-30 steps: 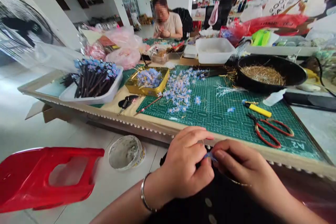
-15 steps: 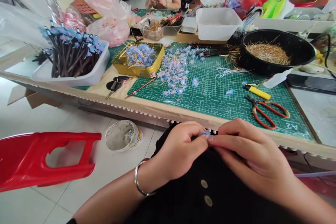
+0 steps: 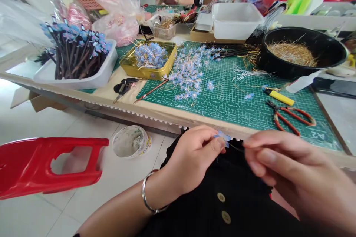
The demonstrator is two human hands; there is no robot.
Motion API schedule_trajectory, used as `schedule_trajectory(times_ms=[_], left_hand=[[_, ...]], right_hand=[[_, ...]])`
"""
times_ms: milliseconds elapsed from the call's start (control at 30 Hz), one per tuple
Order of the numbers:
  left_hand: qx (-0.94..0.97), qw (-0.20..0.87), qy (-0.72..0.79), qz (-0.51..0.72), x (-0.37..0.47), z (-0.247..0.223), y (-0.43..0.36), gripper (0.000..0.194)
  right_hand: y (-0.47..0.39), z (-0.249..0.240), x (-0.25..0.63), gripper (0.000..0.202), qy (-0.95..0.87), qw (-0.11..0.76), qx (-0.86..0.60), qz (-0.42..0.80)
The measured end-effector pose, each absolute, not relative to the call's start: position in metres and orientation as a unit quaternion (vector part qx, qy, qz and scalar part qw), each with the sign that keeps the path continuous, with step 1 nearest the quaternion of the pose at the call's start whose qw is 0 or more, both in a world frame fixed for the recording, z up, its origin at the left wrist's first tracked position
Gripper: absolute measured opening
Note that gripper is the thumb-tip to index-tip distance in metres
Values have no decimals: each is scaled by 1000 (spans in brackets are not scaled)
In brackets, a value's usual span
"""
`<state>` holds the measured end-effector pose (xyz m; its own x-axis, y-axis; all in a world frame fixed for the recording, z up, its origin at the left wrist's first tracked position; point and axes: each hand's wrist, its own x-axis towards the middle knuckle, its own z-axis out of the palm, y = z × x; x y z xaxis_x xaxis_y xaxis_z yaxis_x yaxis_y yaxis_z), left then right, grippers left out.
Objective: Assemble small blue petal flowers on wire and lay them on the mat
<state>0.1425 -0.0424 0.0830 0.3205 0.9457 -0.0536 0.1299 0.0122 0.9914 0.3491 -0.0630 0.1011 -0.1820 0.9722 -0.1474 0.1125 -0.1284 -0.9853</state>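
Furniture of glossy red plastic [image 3: 22, 166] is occupying the floor at far left. Dark stems tipped with blue flowers [image 3: 71, 52] are standing bunched in a white plastic tray [image 3: 75, 83], whose walls are probably containing them. Next, a gold metal tin [image 3: 141, 71] is holding loose blue flowers [image 3: 151, 55]; more are spreading over the green gridded cutting mat [image 3: 230, 105]. From afar, I am pinching 1 translucent blue flower [image 3: 224, 136] over the lap, my left hand [image 3: 189, 155] closing thumb and index finger on it, seemingly steadying it while leaving its thin wire [image 3: 236, 148] reachable. My right hand [image 3: 294, 159] is bringing its fingertips together on that wire, though blur is hiding the exact contact. The wooden table edge [image 3: 167, 113] is forming a barrier just beyond both. At right, red-handled cutters [image 3: 275, 107] and a yellow-bodied tool [image 3: 280, 97] are lying on the mat, with a round black bowl [image 3: 274, 67] resting behind them.
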Motion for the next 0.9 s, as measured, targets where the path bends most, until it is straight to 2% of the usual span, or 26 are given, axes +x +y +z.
schedule_trajectory(times_ms=[133, 300, 500, 900], left_hand=[[635, 536, 419, 365, 142, 90, -44, 31], [645, 535, 411, 359, 140, 87, -45, 32], [661, 514, 413, 358, 142, 85, -46, 30], [681, 463, 429, 372, 143, 86, -52, 22]], right_hand=[[-55, 97, 328, 5, -415, 405, -379, 721], [-55, 93, 329, 13, -369, 385, -362, 764], [-58, 84, 328, 38, -429, 432, -477, 634], [-63, 83, 328, 34, -512, 412, -514, 552]])
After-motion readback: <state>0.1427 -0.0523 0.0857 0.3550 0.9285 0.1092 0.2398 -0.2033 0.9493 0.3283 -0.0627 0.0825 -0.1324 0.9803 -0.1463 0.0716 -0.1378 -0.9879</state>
